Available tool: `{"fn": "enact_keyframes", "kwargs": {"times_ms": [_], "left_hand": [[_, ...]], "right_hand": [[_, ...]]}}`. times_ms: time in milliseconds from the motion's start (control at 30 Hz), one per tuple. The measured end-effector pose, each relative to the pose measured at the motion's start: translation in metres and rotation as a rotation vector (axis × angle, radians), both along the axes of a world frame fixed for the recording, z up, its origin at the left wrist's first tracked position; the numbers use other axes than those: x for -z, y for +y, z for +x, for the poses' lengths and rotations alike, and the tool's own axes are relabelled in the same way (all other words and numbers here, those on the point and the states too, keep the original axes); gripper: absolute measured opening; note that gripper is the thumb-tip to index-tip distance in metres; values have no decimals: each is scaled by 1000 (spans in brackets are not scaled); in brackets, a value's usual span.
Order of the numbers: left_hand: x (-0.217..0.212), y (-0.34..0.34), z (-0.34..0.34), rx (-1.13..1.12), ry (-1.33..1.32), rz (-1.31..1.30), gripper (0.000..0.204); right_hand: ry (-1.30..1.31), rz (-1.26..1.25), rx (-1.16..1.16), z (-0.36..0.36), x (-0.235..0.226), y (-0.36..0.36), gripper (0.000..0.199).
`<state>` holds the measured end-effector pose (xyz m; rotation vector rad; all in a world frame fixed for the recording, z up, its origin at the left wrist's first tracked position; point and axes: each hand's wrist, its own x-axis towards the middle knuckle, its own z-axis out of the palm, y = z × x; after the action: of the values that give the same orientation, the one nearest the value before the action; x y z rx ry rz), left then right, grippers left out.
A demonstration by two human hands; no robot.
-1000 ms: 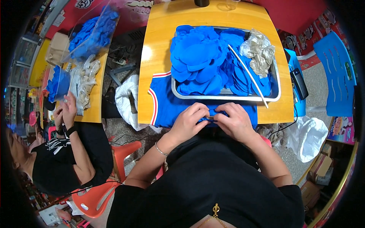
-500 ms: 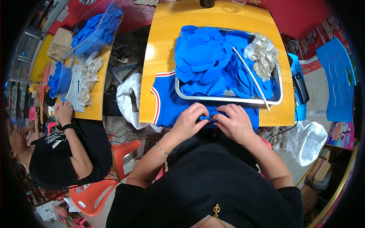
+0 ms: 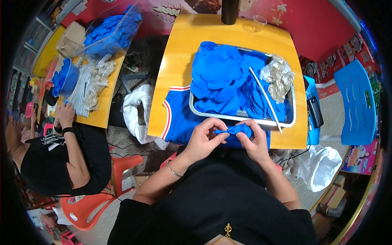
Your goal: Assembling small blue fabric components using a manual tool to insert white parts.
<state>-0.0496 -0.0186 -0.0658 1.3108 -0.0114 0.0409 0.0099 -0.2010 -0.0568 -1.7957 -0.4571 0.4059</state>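
Note:
Both of my hands meet at the near edge of the table, in front of the tray. My left hand (image 3: 207, 139) pinches one end of a bunched blue fabric piece (image 3: 237, 130) between thumb and fingertips. The other end is gripped by my right hand (image 3: 255, 143), thumb on top. Just beyond lies a metal tray (image 3: 290, 111) heaped with flat, rounded blue fabric pieces (image 3: 216, 75). A crumpled clear plastic bag (image 3: 278, 75) and a thin white stick (image 3: 264, 97) rest on the heap. Partly beneath the tray and my hands spreads a blue jersey (image 3: 178, 116) with white-and-red trim.
A dark cylinder (image 3: 229, 12) and a clear plastic cup (image 3: 258, 23) stand at the table's far edge. On the left, another person's hands (image 3: 64, 115) work at a second table with a clear bin (image 3: 112, 34) of blue pieces. An orange chair (image 3: 87, 208) stands nearby.
The blue piece, partly hidden by my fingers before, now shows wider between my hands. My right hand has turned, its thumb now on top. The whole view has shifted slightly.

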Motion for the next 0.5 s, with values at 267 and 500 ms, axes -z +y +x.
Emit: {"fn": "enact_keyframes", "kwargs": {"times_ms": [267,500], "left_hand": [[-16,-11,4,-43,37,-191,15],[-9,-6,16,55,78,-617,60]], "right_hand": [[290,221,29,10,-9,-3,38],[300,640,254,21,-57,10,31]]}}
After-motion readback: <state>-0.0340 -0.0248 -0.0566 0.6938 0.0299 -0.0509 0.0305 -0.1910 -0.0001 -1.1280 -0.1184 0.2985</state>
